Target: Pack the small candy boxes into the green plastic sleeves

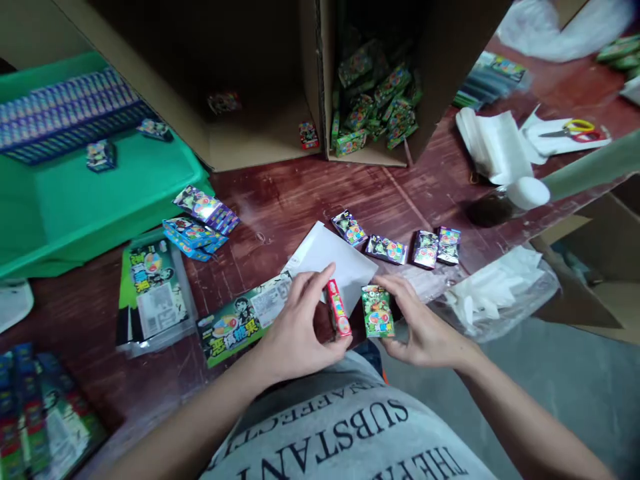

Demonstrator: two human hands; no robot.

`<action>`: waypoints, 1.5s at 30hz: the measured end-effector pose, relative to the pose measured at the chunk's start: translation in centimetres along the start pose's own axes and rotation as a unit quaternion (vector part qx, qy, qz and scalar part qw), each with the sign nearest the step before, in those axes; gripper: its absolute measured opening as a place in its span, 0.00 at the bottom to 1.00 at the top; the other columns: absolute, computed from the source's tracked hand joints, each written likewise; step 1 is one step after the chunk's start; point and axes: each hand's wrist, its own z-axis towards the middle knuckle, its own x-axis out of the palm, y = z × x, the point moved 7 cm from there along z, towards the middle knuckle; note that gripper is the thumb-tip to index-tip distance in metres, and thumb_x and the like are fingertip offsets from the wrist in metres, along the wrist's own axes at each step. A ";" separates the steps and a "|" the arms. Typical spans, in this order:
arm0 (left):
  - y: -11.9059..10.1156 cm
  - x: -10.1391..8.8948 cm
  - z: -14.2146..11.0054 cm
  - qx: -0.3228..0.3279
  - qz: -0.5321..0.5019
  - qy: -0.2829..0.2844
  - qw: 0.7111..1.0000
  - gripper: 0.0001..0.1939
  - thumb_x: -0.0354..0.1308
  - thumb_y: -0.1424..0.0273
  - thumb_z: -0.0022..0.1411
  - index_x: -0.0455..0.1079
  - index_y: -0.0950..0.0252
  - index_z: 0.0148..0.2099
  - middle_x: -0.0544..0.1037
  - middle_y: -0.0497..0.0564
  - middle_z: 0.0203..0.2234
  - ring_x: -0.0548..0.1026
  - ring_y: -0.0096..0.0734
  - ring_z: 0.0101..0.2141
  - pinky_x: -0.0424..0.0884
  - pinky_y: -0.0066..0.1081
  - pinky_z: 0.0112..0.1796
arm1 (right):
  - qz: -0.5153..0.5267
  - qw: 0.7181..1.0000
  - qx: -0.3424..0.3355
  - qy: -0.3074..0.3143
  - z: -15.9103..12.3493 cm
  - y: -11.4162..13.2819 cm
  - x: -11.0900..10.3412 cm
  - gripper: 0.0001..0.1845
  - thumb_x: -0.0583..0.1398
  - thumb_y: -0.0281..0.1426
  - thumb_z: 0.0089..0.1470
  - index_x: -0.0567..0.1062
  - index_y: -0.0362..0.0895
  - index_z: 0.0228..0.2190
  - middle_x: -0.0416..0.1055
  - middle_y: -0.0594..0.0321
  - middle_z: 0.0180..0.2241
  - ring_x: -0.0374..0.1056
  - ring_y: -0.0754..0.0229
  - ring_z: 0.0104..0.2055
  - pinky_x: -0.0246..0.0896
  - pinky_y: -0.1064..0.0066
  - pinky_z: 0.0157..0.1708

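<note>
My left hand (pixel 297 327) pinches a small red candy box (pixel 339 308), held upright near the table's front edge. My right hand (pixel 420 323) grips a small green candy box (pixel 377 311) just to its right, the two boxes close together. Behind them a white paper sheet (pixel 333 260) lies on the dark red table (pixel 280 207). Several more small boxes (pixel 397 245) lie in a row past the sheet.
A green tray (pixel 95 193) at the left holds rows of blue boxes. Open cartons (pixel 320 80) stand at the back, the right one filled with green boxes. Printed packs (pixel 153 290) lie left of my hands. Plastic bags (pixel 493 290), scissors (pixel 575 130) and paper are at the right.
</note>
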 end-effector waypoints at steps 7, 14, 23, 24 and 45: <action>0.2 2.5 -2.3 0.020 -0.226 -0.050 0.973 0.39 0.68 0.71 0.54 0.54 0.59 0.64 0.65 0.62 0.60 0.72 0.46 0.58 0.72 0.44 0.57 | 0.066 0.998 0.013 -0.017 -1.5 -0.2 -1.6 0.46 0.65 0.37 0.48 0.56 0.50 0.66 0.59 0.52 0.57 0.57 0.39 0.62 0.58 0.43 0.62; -0.1 1.0 -0.8 -0.162 0.126 0.051 0.977 0.26 0.43 0.51 0.73 0.76 0.63 0.43 0.82 0.56 0.31 0.82 0.46 0.34 0.71 0.39 0.37 | 0.167 0.986 0.005 -0.025 -2.3 -0.3 -2.4 0.51 0.70 0.38 0.48 0.53 0.51 0.66 0.56 0.51 0.65 0.56 0.41 0.67 0.57 0.49 0.65; 0.1 2.5 0.1 -0.163 0.299 0.048 0.939 0.33 0.43 0.46 0.73 0.68 0.67 0.61 0.83 0.62 0.39 0.83 0.52 0.37 0.71 0.40 0.35 | 0.197 0.972 -0.026 -0.126 -0.8 -1.8 -0.4 0.50 0.72 0.43 0.49 0.52 0.51 0.64 0.55 0.48 0.64 0.61 0.43 0.65 0.63 0.49 0.62; -0.3 2.2 -0.1 -0.128 0.305 0.036 0.943 0.35 0.48 0.45 0.70 0.63 0.67 0.66 0.82 0.64 0.46 0.82 0.53 0.41 0.72 0.42 0.38 | 0.211 0.970 -0.045 -0.111 -0.7 -1.7 0.0 0.50 0.71 0.43 0.50 0.51 0.52 0.64 0.54 0.48 0.66 0.58 0.43 0.67 0.61 0.48 0.64; 0.5 4.5 1.0 0.059 0.247 0.109 0.961 0.53 0.69 0.51 0.56 0.50 0.68 0.73 0.70 0.65 0.61 0.67 0.56 0.58 0.62 0.50 0.56 | -0.145 0.985 -0.098 0.005 0.6 -2.3 2.2 0.62 0.63 0.63 0.51 0.43 0.46 0.71 0.60 0.45 0.66 0.53 0.36 0.69 0.26 0.32 0.71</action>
